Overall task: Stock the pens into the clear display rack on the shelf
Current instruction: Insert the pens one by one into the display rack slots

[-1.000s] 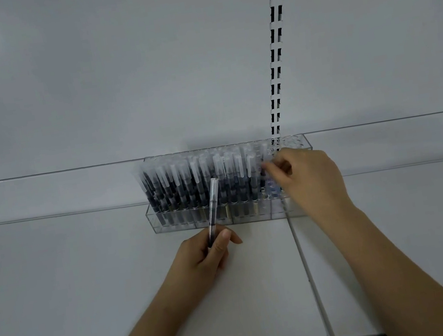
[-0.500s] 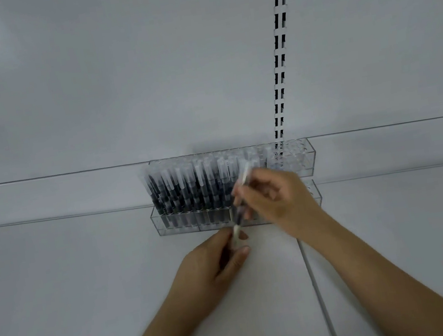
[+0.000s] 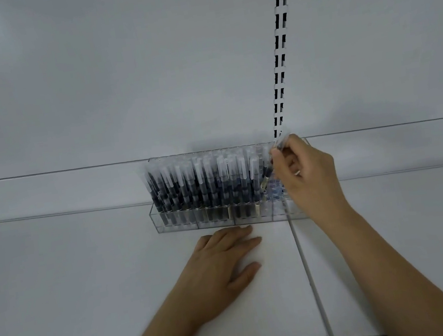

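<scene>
Right hand [image 3: 306, 171] pinched one pen [image 3: 268, 170] between thumb and curled fingers, at the right end of the rack [image 3: 165, 226]. Pen held tilted, cap end up near the slotted upright [image 3: 280, 51], tip end down over the rack's right section. Seated or not: could not be told; lower end blurred and partly hidden behind the hand.

Left hand [image 3: 224, 266] lay flat on the shelf [image 3: 58, 280], fingers straight and slightly spread, holding nothing, fingertips just beside the rack's front wall.

Rack stood at the back of the shelf against the rear panel. Left and middle sections packed with upright pens [image 3: 202, 185], caps up. Right section appeared mostly unfilled.

Step judged in hand: lowering the pen into a free hole on the right.

Possible faults from here:
- Missed hole. Cause: tilted pen and a clear rack with hard-to-read openings; tip likely to land on the grid instead of in a slot.
- Disturbed neighbours. Cause: pen shaft close to the last filled column; sideways pressure likely to lean or lift adjacent pens.
- Rack shift. Cause: downward or rearward push with the rack unbraced; left hand beside it, not seen pressing on it.
- Dropped pen. Cause: early release before the tip was guided.
</scene>
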`<act>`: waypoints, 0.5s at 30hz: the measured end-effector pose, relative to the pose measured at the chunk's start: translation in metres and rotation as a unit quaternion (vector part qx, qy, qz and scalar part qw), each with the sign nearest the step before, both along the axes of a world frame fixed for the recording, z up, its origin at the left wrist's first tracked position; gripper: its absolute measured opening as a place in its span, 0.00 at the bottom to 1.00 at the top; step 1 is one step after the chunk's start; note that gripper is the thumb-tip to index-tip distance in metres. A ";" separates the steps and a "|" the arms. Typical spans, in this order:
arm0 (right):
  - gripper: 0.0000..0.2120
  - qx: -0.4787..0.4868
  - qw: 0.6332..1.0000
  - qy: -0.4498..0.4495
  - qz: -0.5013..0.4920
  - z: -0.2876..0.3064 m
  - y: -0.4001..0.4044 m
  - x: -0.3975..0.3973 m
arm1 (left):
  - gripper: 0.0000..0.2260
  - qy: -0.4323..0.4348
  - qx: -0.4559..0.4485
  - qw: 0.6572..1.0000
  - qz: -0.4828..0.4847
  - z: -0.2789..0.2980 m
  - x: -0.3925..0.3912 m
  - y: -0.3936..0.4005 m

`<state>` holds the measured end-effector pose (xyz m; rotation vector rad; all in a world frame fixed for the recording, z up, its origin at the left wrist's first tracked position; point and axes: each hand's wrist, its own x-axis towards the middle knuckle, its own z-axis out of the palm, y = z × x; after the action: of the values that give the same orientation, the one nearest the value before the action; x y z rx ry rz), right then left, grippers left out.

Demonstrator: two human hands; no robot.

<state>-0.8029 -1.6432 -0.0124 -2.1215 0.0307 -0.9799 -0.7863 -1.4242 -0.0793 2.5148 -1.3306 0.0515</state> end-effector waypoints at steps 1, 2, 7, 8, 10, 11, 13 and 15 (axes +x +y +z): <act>0.10 -0.007 1.000 0.000 0.002 0.001 0.000 0.000 | 0.22 -0.003 -0.001 1.000 0.000 -0.001 0.000 0.000; 0.10 -0.016 1.000 -0.001 -0.001 0.001 0.000 0.000 | 0.22 -0.004 -0.003 1.000 0.000 -0.001 0.001 0.000; 0.11 -0.122 0.988 0.095 0.013 -0.008 -0.003 0.004 | 0.22 -0.006 -0.011 1.000 -0.001 -0.003 0.002 0.000; 0.11 -0.146 0.982 0.123 0.012 -0.010 -0.003 0.005 | 0.22 -0.007 -0.012 1.000 -0.001 -0.004 0.002 0.000; 0.11 -0.178 0.973 0.146 -0.008 -0.012 -0.004 0.006 | 0.21 -0.006 -0.017 1.000 -0.001 -0.004 0.002 0.000; 0.12 -0.191 0.970 0.147 -0.023 -0.011 -0.006 0.006 | 0.21 -0.006 -0.018 1.000 -0.001 -0.005 0.002 0.000; 0.13 -0.212 0.963 0.158 -0.045 -0.011 -0.009 0.006 | 0.21 -0.007 -0.020 1.000 0.000 -0.005 0.002 0.000; 0.14 -0.233 0.954 0.177 -0.059 -0.010 -0.010 0.005 | 0.21 -0.004 -0.021 1.000 0.000 -0.004 0.002 0.000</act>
<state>-0.7982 -1.6534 -0.0227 -2.7398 0.1159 -0.7065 -0.7839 -1.4241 -0.0836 2.4833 -1.3184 0.0886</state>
